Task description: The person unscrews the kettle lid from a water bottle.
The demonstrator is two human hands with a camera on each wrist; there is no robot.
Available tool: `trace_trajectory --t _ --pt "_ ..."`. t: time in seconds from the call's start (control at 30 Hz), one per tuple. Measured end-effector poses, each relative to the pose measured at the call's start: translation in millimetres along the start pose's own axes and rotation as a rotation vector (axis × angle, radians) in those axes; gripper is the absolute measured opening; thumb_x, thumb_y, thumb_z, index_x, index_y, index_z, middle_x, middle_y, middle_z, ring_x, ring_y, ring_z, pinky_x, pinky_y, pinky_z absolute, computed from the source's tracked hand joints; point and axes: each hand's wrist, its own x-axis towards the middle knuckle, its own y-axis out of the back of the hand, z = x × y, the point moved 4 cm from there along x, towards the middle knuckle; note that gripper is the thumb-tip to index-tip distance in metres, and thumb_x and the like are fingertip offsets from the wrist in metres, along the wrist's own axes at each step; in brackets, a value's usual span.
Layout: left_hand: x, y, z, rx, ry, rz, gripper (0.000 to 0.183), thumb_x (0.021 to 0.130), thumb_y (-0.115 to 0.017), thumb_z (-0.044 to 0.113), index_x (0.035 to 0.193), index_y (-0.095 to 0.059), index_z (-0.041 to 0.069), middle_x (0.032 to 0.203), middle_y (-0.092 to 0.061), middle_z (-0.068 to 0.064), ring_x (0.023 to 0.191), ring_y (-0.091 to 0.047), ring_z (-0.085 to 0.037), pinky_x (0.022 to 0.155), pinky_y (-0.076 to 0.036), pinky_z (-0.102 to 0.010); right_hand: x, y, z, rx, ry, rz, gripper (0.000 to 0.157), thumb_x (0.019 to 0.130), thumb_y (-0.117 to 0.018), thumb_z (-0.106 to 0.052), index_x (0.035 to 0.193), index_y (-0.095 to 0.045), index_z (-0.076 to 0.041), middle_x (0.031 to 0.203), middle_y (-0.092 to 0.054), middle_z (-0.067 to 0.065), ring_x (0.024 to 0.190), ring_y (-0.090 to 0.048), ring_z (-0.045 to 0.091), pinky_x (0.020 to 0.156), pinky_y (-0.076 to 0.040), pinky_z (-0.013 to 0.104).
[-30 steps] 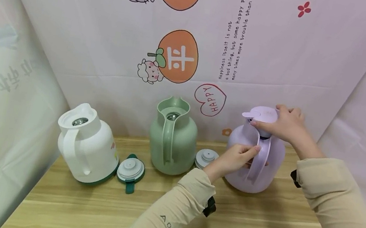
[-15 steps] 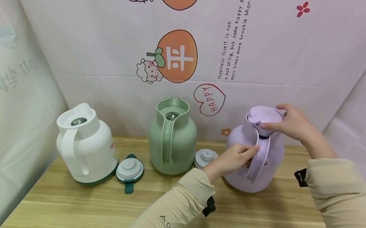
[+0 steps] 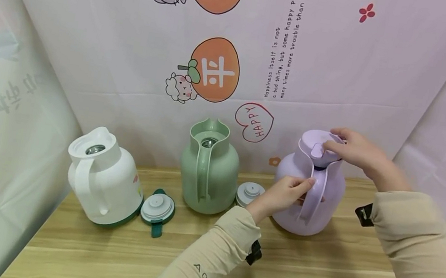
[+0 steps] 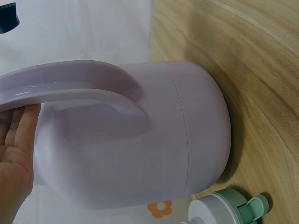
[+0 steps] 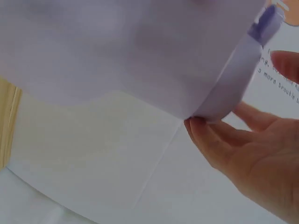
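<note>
A lilac vacuum jug (image 3: 289,170) stands upright at the right of the table. Its lilac lid (image 3: 313,137) sits in the mouth, with the thumb tab (image 3: 318,150) toward the handle (image 3: 316,196). My left hand (image 3: 279,198) holds the upper part of that handle between thumb and fingers. From the right, my right hand (image 3: 361,155) grips the lid, thumb beside the tab and fingers over the far rim. In the right wrist view the fingertips (image 5: 198,126) meet the lid's edge (image 5: 229,88). The left wrist view shows the jug's body (image 4: 117,158) beside the left palm (image 4: 16,158).
A green jug (image 3: 223,177) stands in the middle and a white jug (image 3: 128,177) at the left, both without lids. One upturned lid (image 3: 158,207) lies between them; another lid (image 3: 249,192) lies between the green and lilac jugs. A printed cloth (image 3: 326,53) hangs behind the table (image 3: 101,260).
The lid has turned on the lilac jug, its tab swinging from the left round toward the handle. My right hand has shifted with it; the left hand stays on the handle.
</note>
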Motion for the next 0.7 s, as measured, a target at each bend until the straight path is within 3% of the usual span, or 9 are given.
trace_trajectory --t 0.13,0.23,0.4,0.7 --pt "-0.5 -0.1 0.0 -0.002 -0.005 -0.007 0.047 0.103 -0.038 0.036 0.120 -0.063 0.001 0.114 -0.069 -0.016 0.103 -0.068 -0.016 0.080 -0.053 -0.014 3.5 -7.4 -6.1 -0.062 -0.041 0.047 0.089 0.094 -0.048 -0.049 0.145 -0.014 0.015 0.147 -0.021 0.041 0.135 -0.025 0.055 0.109 -0.026 0.065" --pt "-0.8 0.4 -0.2 0.007 0.000 -0.002 0.047 0.103 -0.038 0.037 0.121 -0.063 0.001 0.114 -0.069 -0.015 0.103 -0.068 -0.016 0.081 -0.053 -0.014 6.3 -12.8 -12.1 -0.142 -0.052 0.104 0.096 0.090 -0.053 -0.054 0.143 -0.019 0.018 0.142 -0.028 0.043 0.129 -0.032 0.055 0.105 -0.032 0.065" --pt "-0.4 1.1 0.2 0.000 -0.001 -0.006 0.046 0.103 -0.039 0.035 0.122 -0.063 0.001 0.114 -0.069 -0.016 0.105 -0.068 -0.017 0.082 -0.054 -0.015 8.4 -18.9 -20.3 -0.189 -0.097 0.175 0.097 0.085 -0.062 -0.051 0.141 -0.023 0.018 0.135 -0.031 0.045 0.123 -0.029 0.058 0.098 -0.033 0.065" --pt "-0.9 0.3 1.0 -0.019 -0.004 -0.026 0.046 0.103 -0.039 0.036 0.122 -0.063 0.001 0.115 -0.069 -0.016 0.104 -0.068 -0.016 0.081 -0.054 -0.015 9.7 -19.5 -24.2 -0.180 -0.146 0.208 0.089 0.083 -0.064 -0.040 0.139 -0.026 0.017 0.130 -0.032 0.047 0.120 -0.027 0.058 0.094 -0.033 0.061"
